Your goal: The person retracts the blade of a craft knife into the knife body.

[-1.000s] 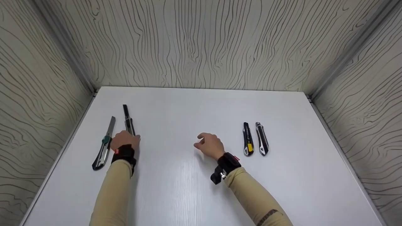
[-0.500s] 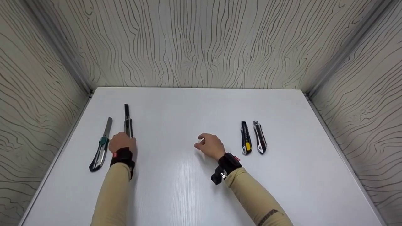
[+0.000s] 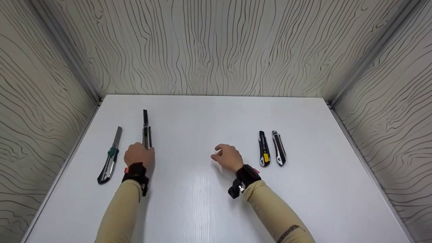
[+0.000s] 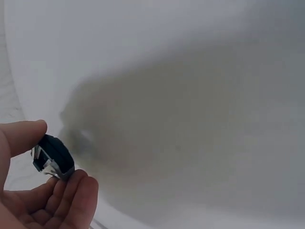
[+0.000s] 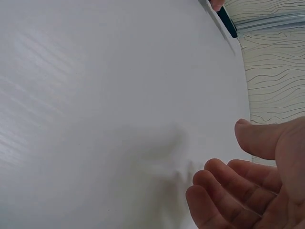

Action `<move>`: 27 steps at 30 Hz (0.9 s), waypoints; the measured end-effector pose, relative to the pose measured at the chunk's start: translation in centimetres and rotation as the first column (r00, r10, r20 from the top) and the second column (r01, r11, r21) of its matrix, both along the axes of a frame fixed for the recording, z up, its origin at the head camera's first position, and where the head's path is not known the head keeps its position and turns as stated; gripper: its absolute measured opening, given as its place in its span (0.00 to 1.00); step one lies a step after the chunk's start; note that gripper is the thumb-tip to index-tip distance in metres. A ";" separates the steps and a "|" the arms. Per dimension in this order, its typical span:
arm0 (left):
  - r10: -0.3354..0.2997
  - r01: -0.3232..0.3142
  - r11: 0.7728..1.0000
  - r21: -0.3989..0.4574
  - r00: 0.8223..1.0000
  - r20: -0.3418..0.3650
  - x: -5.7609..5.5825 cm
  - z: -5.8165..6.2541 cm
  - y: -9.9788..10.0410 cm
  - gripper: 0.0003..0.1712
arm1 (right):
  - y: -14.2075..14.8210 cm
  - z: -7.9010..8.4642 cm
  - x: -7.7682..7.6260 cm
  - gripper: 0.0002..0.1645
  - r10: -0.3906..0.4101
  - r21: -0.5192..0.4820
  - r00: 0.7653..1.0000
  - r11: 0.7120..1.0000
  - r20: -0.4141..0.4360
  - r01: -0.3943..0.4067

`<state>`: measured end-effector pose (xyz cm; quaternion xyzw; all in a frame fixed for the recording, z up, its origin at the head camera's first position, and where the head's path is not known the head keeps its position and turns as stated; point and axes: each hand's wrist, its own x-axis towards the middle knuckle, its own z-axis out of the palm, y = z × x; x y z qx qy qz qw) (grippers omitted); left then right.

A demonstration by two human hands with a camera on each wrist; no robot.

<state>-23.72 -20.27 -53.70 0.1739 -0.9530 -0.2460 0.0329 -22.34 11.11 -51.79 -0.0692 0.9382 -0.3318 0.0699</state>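
My left hand (image 3: 139, 156) grips a grey-and-black utility knife (image 3: 146, 135) by its lower end, and the knife's dark front end points toward the back wall. In the left wrist view, thumb and fingers pinch the knife's butt (image 4: 53, 156), with a blurred shadow on the table below. A green-and-silver utility knife (image 3: 109, 163) with its blade extended lies just left of that hand. My right hand (image 3: 229, 157) hangs over the middle of the table, fingers loosely curved, holding nothing. Right of it lie a black-and-yellow utility knife (image 3: 264, 150) and a dark, silver-edged one (image 3: 279, 148).
A white table (image 3: 199, 202) spans the foreground. Wood-grain panels stand behind it (image 3: 209, 47) and along both sides, with grey metal posts (image 3: 67, 50) at the corners. Each wrist wears a black camera strap (image 3: 248, 175).
My left hand has shifted a little to the right with the grey-and-black utility knife, widening the distance from the green one. The right hand has stayed nearly still.
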 end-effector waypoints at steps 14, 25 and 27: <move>-0.163 0.182 0.964 0.192 0.980 -0.109 2.5 1.1 10.8 0.18 | 0.1 0.1 -0.8 0.22 -0.029 -0.109 1.000 0.994 -0.008 0.028; -0.245 0.268 0.953 0.142 0.956 -0.160 4.0 1.6 17.5 0.18 | 0.4 -0.1 -2.0 0.25 -0.097 -0.565 0.958 0.790 0.269 0.238; -0.250 0.274 0.952 0.135 0.953 -0.173 4.2 1.6 18.1 0.18 | 0.4 -0.1 -2.1 0.24 -0.103 -0.601 0.955 0.756 0.279 0.257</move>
